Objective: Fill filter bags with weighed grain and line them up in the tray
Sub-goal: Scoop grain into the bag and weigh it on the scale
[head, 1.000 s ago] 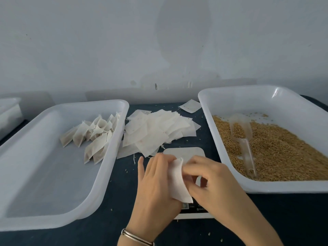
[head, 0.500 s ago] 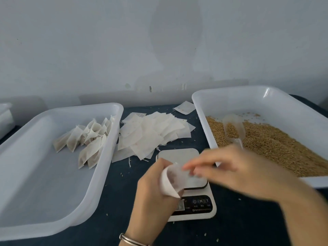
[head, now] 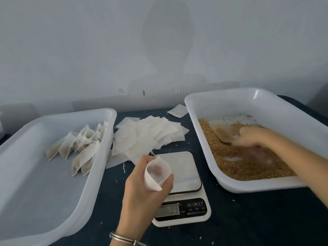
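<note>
The thin white paper filter bag (head: 156, 173) was held open-mouthed in the curled fingers of the left hand (head: 147, 190), above the white digital scale (head: 181, 189). The right hand (head: 252, 137), withdrawn from the bag since a second earlier, had been closed round the clear plastic scoop (head: 224, 131) in the grain-filled white tray (head: 266, 105); scooping was judged next, with the bag as yet unfilled

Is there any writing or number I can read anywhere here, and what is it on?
"0.9" or "09": display of the scale; no decimal point discernible.
"M" and "T", beside a power symbol: scale's buttons.
Small print beneath the buttons: too blurred to read.
Nothing readable on trays or bags.
</note>
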Demonstrator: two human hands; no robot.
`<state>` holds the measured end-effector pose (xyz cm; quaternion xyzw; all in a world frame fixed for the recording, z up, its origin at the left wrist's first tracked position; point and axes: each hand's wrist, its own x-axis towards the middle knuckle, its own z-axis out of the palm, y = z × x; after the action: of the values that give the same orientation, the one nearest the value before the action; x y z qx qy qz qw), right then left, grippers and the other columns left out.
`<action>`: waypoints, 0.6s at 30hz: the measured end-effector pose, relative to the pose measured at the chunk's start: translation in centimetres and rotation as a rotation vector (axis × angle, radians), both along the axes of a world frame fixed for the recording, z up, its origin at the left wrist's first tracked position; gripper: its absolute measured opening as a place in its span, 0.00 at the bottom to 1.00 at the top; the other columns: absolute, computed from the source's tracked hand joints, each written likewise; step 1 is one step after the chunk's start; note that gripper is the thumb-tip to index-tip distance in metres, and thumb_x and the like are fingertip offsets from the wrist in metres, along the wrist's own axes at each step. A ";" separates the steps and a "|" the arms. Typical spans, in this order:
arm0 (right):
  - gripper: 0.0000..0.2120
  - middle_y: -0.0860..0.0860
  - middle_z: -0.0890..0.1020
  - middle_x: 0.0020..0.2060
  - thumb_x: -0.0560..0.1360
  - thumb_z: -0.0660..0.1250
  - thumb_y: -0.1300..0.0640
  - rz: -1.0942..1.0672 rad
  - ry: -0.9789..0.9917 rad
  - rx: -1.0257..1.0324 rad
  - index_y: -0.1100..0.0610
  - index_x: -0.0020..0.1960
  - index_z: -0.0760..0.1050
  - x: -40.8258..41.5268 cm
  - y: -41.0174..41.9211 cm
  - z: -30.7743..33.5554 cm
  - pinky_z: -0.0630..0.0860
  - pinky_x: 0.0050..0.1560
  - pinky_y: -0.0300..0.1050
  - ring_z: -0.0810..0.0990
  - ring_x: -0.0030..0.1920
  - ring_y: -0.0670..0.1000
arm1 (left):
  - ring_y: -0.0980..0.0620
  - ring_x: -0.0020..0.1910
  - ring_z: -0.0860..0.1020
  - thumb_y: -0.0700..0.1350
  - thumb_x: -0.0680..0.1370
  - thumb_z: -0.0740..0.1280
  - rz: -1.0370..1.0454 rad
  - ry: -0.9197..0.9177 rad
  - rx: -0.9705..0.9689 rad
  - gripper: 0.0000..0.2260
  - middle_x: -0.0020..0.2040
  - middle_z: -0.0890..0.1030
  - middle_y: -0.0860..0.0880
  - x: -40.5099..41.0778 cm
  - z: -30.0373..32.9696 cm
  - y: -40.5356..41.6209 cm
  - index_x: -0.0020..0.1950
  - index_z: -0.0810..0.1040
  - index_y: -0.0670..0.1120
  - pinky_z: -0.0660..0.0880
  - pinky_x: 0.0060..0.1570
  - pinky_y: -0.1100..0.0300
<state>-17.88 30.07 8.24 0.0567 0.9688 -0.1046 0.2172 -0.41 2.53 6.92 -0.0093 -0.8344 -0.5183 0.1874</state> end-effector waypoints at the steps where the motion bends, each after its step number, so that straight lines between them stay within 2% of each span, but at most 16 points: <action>1: 0.14 0.53 0.81 0.44 0.78 0.62 0.51 -0.006 0.032 0.006 0.63 0.54 0.74 -0.3 1.0 0.6 0.76 0.34 0.38 0.79 0.36 0.48 | 0.55 0.44 0.78 0.50 0.66 0.72 0.002 -0.002 0.002 0.11 0.40 0.79 0.56 -0.1 -0.1 -0.2 0.45 0.75 0.51 0.75 0.46 0.62; 2: 0.15 0.53 0.81 0.45 0.79 0.61 0.52 -0.008 0.052 0.040 0.63 0.55 0.75 -0.5 2.3 1.5 0.76 0.35 0.38 0.79 0.37 0.48 | 0.55 0.44 0.78 0.50 0.65 0.72 0.005 -0.004 0.004 0.11 0.40 0.79 0.56 -0.2 -0.1 -0.3 0.44 0.75 0.51 0.76 0.47 0.61; 5: 0.16 0.52 0.81 0.52 0.78 0.62 0.49 0.060 0.124 0.353 0.57 0.60 0.76 -0.9 6.2 4.2 0.78 0.51 0.45 0.80 0.47 0.51 | 0.55 0.44 0.78 0.51 0.65 0.71 0.010 -0.005 0.016 0.11 0.41 0.79 0.56 -0.6 -0.2 -0.7 0.45 0.76 0.51 0.76 0.47 0.60; 6: 0.15 0.51 0.81 0.52 0.77 0.63 0.50 0.074 0.123 0.420 0.56 0.61 0.76 -0.8 7.1 4.8 0.78 0.50 0.43 0.80 0.46 0.50 | 0.55 0.44 0.78 0.52 0.65 0.71 0.012 -0.003 0.019 0.12 0.41 0.79 0.56 -0.7 -0.3 -0.8 0.45 0.76 0.51 0.75 0.47 0.61; 7: 0.15 0.50 0.81 0.51 0.76 0.65 0.53 0.076 0.094 0.427 0.55 0.61 0.76 -0.8 7.7 5.1 0.77 0.43 0.39 0.80 0.43 0.48 | 0.55 0.45 0.78 0.52 0.65 0.71 0.014 -0.001 0.024 0.12 0.41 0.79 0.56 -0.8 -0.4 -0.8 0.45 0.76 0.51 0.75 0.47 0.61; 9: 0.14 0.50 0.81 0.49 0.74 0.67 0.58 0.080 0.011 0.304 0.55 0.60 0.77 -0.4 8.0 5.1 0.72 0.29 0.31 0.78 0.36 0.44 | 0.55 0.45 0.78 0.54 0.64 0.71 0.014 -0.001 0.035 0.13 0.42 0.79 0.56 -1.1 -0.4 -0.8 0.45 0.76 0.51 0.75 0.48 0.60; 10: 0.14 0.51 0.81 0.49 0.74 0.68 0.60 0.091 -0.023 0.234 0.55 0.59 0.78 -0.3 7.8 4.8 0.70 0.27 0.29 0.77 0.33 0.43 | 0.55 0.46 0.78 0.54 0.64 0.71 0.015 0.000 0.039 0.14 0.42 0.79 0.56 -1.1 -0.4 -0.7 0.45 0.76 0.51 0.75 0.49 0.59; 12: 0.13 0.51 0.83 0.48 0.73 0.69 0.62 0.128 -0.082 0.076 0.54 0.57 0.79 0.0 7.0 3.6 0.73 0.31 0.30 0.77 0.31 0.43 | 0.55 0.45 0.78 0.54 0.64 0.71 0.015 -0.007 0.039 0.14 0.41 0.79 0.56 -1.2 -0.4 -0.6 0.45 0.76 0.51 0.76 0.49 0.58; 14: 0.12 0.48 0.84 0.45 0.72 0.69 0.63 0.117 -0.139 -0.112 0.53 0.54 0.80 0.3 6.1 2.3 0.78 0.39 0.34 0.82 0.37 0.47 | 0.55 0.45 0.78 0.56 0.64 0.70 0.010 -0.014 0.040 0.15 0.41 0.78 0.56 -1.1 -0.3 -0.5 0.45 0.76 0.51 0.76 0.49 0.59; 16: 0.11 0.47 0.84 0.45 0.73 0.69 0.62 0.097 -0.150 -0.241 0.49 0.51 0.79 0.4 5.4 1.2 0.76 0.39 0.35 0.80 0.38 0.47 | 0.54 0.45 0.78 0.58 0.63 0.69 0.002 -0.014 0.042 0.16 0.41 0.78 0.56 -0.9 -0.3 -0.4 0.45 0.75 0.51 0.76 0.48 0.60; 18: 0.10 0.50 0.84 0.46 0.74 0.69 0.61 0.094 -0.136 -0.271 0.47 0.51 0.78 0.3 5.7 0.7 0.75 0.38 0.36 0.78 0.38 0.47 | 0.55 0.45 0.78 0.58 0.63 0.69 -0.008 -0.013 0.045 0.16 0.41 0.78 0.57 -0.6 -0.2 -0.5 0.45 0.75 0.51 0.75 0.47 0.62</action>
<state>-17.56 35.77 8.96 -0.0116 0.9305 -0.2200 0.2926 -1.06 2.07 6.71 -0.0048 -0.8236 -0.5377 0.1801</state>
